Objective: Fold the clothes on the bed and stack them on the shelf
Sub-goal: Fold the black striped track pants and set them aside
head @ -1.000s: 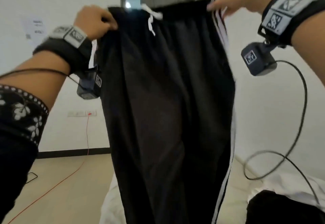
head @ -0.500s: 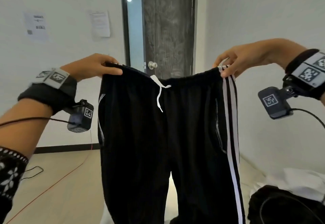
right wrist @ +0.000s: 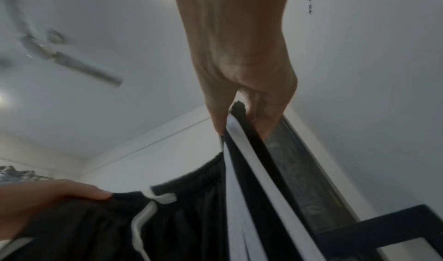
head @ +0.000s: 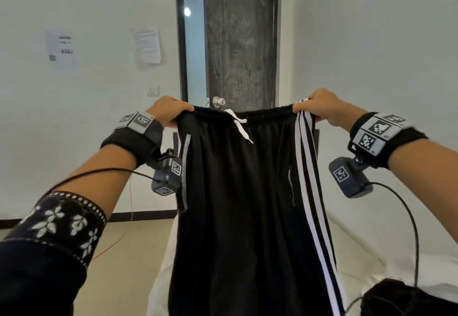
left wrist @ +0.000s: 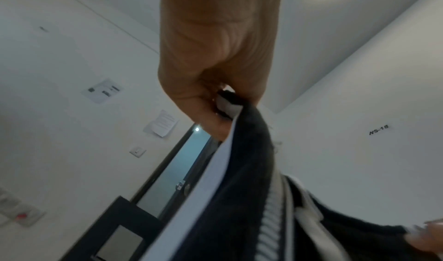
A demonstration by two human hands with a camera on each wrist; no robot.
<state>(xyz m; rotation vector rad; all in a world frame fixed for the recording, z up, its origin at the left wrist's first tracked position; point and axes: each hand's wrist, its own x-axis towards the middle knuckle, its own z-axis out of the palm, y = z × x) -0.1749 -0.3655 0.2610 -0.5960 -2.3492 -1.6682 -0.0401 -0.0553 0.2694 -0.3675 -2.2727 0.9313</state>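
**Track pants held up by the waistband over the bed**

A white-walled room with a dark wooden door (head: 239,43) standing ajar at 12 o'clock, two paper notices (head: 146,45) taped to the wall at 10 o'clock, and a beige floor below. A bed (head: 371,248) with a white sheet runs from the centre out towards 4 o'clock, and a dark garment (head: 406,298) lies on it at 5 o'clock.

A pair of black track pants (head: 243,204) hangs in mid-air at the centre, above the bed, stretched flat by its waistband. A white drawstring (head: 239,126) dangles from the middle of the band, and white side stripes (head: 309,179) run down the edge at 3 o'clock.

The left hand (head: 168,111) is at the 9 o'clock corner of the waistband, fingers curled over the top and thumb beneath, pinching the fabric; the left wrist view shows the cloth caught between thumb and fingers. The right hand (head: 319,108) grips the 3 o'clock corner the same way, closed on the striped seam. Both hands sit level, well apart, holding the waistband taut.
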